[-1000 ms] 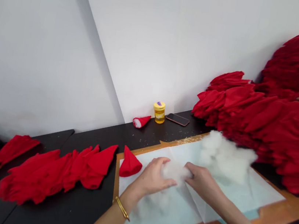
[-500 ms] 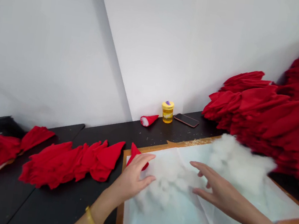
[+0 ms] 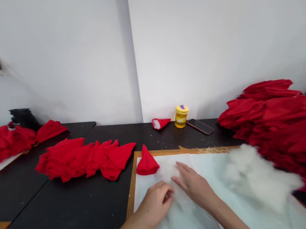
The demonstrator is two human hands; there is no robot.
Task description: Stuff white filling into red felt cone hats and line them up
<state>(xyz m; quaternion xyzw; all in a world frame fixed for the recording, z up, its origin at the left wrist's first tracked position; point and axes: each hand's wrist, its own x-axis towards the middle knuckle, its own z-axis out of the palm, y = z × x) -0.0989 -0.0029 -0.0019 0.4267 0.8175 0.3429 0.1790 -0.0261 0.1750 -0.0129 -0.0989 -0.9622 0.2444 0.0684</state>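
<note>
My left hand (image 3: 157, 203) is low over the white sheet (image 3: 191, 226), its fingers curled toward the thumb; what lies inside them is hidden. Just up and to the right, my right hand (image 3: 193, 184) reaches in with fingers stretched out over the sheet. Faint white stuffing (image 3: 165, 174) shows by the fingers, blending with the sheet. A red cone-shaped fabric piece (image 3: 147, 163) lies on the sheet's upper left corner, beyond my left hand. To the right rests a larger heap of white stuffing (image 3: 260, 179), apart from both hands.
Red fabric pieces (image 3: 84, 158) lie in a row on the black table (image 3: 77, 206). A tall red fabric pile (image 3: 280, 117) stands at right. Along the wall are a stuffed red cone (image 3: 160, 123), a yellow-lidded jar (image 3: 181, 117) and a phone (image 3: 200, 127).
My hands have come closer together, the right moving left and the left curling its fingers. The loose stuffing between them is less spread out. The red cone is uncovered, and the view has shifted left.
</note>
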